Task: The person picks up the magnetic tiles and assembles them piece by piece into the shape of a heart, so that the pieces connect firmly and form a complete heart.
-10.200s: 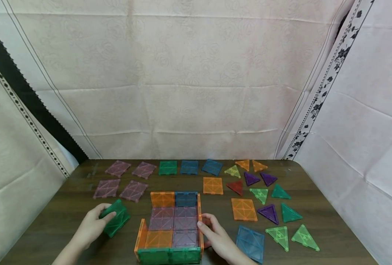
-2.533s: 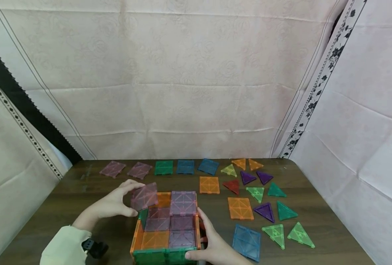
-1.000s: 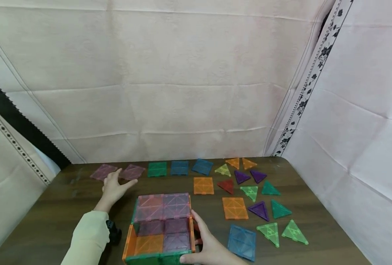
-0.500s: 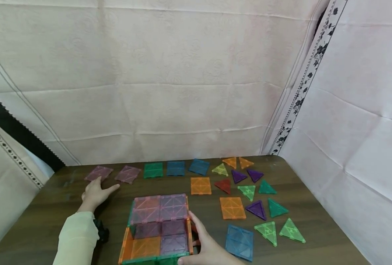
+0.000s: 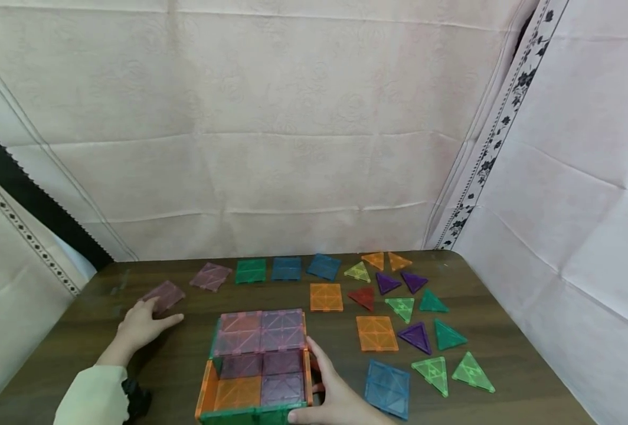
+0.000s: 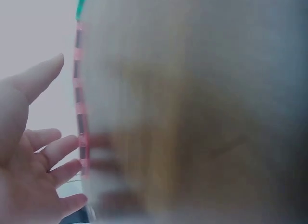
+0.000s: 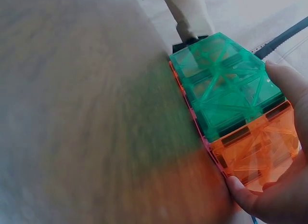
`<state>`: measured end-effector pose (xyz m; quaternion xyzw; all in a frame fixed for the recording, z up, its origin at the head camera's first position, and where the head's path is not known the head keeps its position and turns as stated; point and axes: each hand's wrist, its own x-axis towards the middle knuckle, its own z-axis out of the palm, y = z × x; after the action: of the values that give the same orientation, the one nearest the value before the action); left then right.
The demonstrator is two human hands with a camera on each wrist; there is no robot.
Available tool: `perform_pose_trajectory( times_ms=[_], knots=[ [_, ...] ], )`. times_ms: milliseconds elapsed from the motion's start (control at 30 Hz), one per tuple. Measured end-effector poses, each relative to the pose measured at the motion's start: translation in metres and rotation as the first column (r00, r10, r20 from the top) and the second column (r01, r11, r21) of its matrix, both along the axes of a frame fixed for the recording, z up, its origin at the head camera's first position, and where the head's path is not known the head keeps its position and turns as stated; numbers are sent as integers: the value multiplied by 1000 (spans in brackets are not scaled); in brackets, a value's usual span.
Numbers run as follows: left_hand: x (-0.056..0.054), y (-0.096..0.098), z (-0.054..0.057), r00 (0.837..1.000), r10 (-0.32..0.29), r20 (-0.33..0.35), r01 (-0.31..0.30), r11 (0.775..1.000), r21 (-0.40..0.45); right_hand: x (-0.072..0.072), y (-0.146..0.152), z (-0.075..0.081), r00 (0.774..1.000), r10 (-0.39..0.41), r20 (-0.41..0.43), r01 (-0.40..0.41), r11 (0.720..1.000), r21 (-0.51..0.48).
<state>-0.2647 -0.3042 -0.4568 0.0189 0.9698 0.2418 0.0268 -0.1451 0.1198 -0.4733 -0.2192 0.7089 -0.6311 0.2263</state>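
My left hand (image 5: 137, 327) touches a translucent pink square magnetic tile (image 5: 169, 294) lying at the left of the table. In the left wrist view its fingertips meet the edge of the tile (image 6: 80, 96), while the thumb stands apart. At the front, my right hand (image 5: 331, 394) holds a box built of magnetic tiles (image 5: 239, 392), thumb at the front corner and fingers along the right side. Two pink tiles (image 5: 261, 332) cover the box's rear half; its front half is uncovered. Green and orange walls (image 7: 226, 89) of it show in the right wrist view.
Another pink tile (image 5: 211, 276), a green square (image 5: 251, 271) and two blue squares (image 5: 286, 268) lie along the back. Orange squares (image 5: 376, 333), a large blue square (image 5: 387, 388) and several coloured triangles (image 5: 432, 373) spread over the right side. White cloth (image 5: 314, 130) surrounds the table.
Two pink tiles have come onto the box's rear. The left hand has since reached the back-left pink tile and slid it nearer. The right hand stays on the box.
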Motion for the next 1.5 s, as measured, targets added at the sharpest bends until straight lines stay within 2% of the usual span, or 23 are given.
perform_pose_trajectory(
  times_ms=[233, 367, 500, 667, 800, 967, 1200, 1400, 1500],
  knots=[
    [33, 7, 2, 997, -79, -3, 79, 996, 49, 1, 2, 3, 1000, -13, -13, 13, 1000, 28],
    [42, 9, 2, 996, -82, -26, 84, 993, 87, 1, 0, 3, 1000, -22, -13, 23, 999, 47],
    [39, 1, -1, 996, -62, -67, 71, 988, 139, 2, -2, 3, 1000, -16, -20, 17, 999, 48],
    [20, -10, -4, 996, -71, -46, 78, 981, 177, 2, -2, 1, 1000, 2, -20, -1, 1000, 19],
    [9, -14, -5, 996, -88, 1, 87, 986, 145, 1, -2, 0, 1000, 7, -1, -7, 1000, 1],
    [2, -14, -6, 995, -89, 36, 87, 994, 69, 1, -1, 0, 1000, 11, -4, -11, 1000, -11],
    [8, -10, -3, 994, -107, 29, 104, 990, 96, 0, -1, -2, 1000, 7, -30, -7, 1000, -1],
    [15, -8, -5, 991, -135, -15, 135, 987, 88, 0, -1, -1, 999, 10, -47, -10, 1000, 6],
    [19, -6, -4, 988, -151, -28, 154, 982, 110, 1, -1, -1, 999, 6, -53, -5, 1000, 16]
  ],
)
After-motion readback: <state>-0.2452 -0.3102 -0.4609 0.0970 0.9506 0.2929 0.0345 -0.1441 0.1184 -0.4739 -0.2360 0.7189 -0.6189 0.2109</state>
